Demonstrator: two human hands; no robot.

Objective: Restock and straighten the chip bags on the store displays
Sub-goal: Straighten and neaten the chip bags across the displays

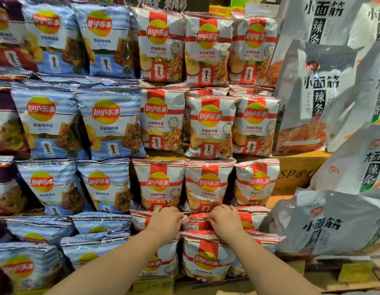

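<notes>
Reaching forward from the bottom edge, two bare forearms are being extended to the lower shelf of a tiered chip display. The left hand (166,220) is being curled over the crimped top seam of a red-and-white foil chip bag (142,220) lying in the back of that tier; whether the seam is being pinched or only pressed cannot be told. The right hand (224,220) is being closed on the top edge of the neighbouring red-and-white reclining bag (196,223), the fingers bent over its striped seal. Just in front, an upright red-and-white front bag (206,258) is being overlapped by the right wrist.

Open room is being limited: directly above the hands, a row of three upright red-and-white bags (207,184) is standing close, with its lower edges just behind the knuckles. To the left, blue-striped foil chip bags (101,223) are lying tightly beside the red stack, touching it. To the right, large white plastic snack packs with black lettering (325,226) are leaning inward, near the right forearm. Between those packs and the upper red rows, a brown cardboard carton (295,175) is being partly exposed. Below the front bag, yellow shelf price tags (355,272) are being shown along the shelf lip.
</notes>
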